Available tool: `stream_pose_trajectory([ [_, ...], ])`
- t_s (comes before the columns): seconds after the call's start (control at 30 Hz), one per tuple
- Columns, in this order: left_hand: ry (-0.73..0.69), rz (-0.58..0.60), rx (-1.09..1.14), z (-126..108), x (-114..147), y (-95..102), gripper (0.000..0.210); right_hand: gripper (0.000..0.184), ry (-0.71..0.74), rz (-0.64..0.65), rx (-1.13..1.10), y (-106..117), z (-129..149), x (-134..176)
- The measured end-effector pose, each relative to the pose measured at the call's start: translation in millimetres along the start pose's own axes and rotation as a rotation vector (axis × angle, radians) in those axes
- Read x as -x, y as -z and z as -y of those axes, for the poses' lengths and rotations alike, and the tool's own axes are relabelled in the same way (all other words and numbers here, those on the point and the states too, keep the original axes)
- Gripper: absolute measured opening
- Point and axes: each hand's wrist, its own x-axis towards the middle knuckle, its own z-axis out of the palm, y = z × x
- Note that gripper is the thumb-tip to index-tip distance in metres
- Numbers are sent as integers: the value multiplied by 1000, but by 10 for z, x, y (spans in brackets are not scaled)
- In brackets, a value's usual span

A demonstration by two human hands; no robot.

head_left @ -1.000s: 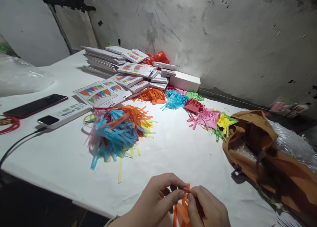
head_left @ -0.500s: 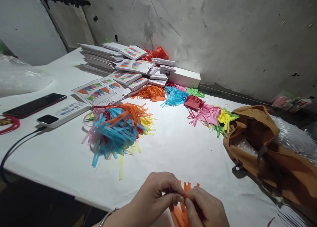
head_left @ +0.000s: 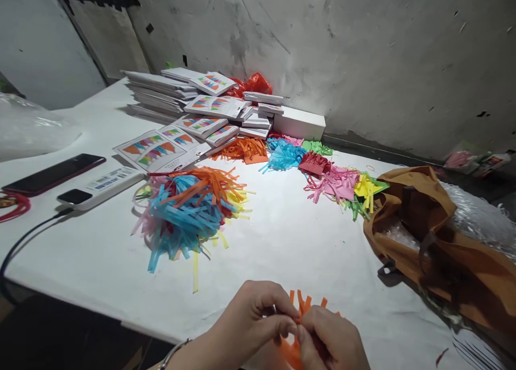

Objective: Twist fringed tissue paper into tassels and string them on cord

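Both my hands meet at the table's near edge, pinching the middle of an orange paper tassel (head_left: 305, 304). My left hand (head_left: 258, 313) grips it between thumb and forefinger, and a bracelet circles that wrist. My right hand (head_left: 332, 335) is closed on the same tassel, fingertips touching those of the left. Loose orange strips stick out beyond the fingers and hang below them; the pinched part is mostly hidden. Ahead to the left lies a heap of blue, orange, pink and yellow tassels (head_left: 187, 211).
Farther back, a row of fringed paper bundles (head_left: 314, 164) curves to the right. Printed packets (head_left: 215, 105) are piled by the wall, beside a white box (head_left: 299, 123). A phone (head_left: 54, 173) and a white corded device (head_left: 100, 186) lie left. A brown bag (head_left: 451, 273) stands right.
The orange strips have shifted and spread a little more between my hands. Both hands keep their pinch in nearly the same place. The view has moved slightly.
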Motion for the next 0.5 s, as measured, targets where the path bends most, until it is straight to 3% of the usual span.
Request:
stream_pose_trajectory([
  [0.2,69,72,75,59,-1,21,10,24,-67,22,-86,-30,-35,21],
  [0.4,100,21,149,40,-29,17,10,21,-55,58,-149,-62,-55,69],
  [0.5,105,19,129,59,-11,10,4,17,-56,29,-51,-60,-33,81],
])
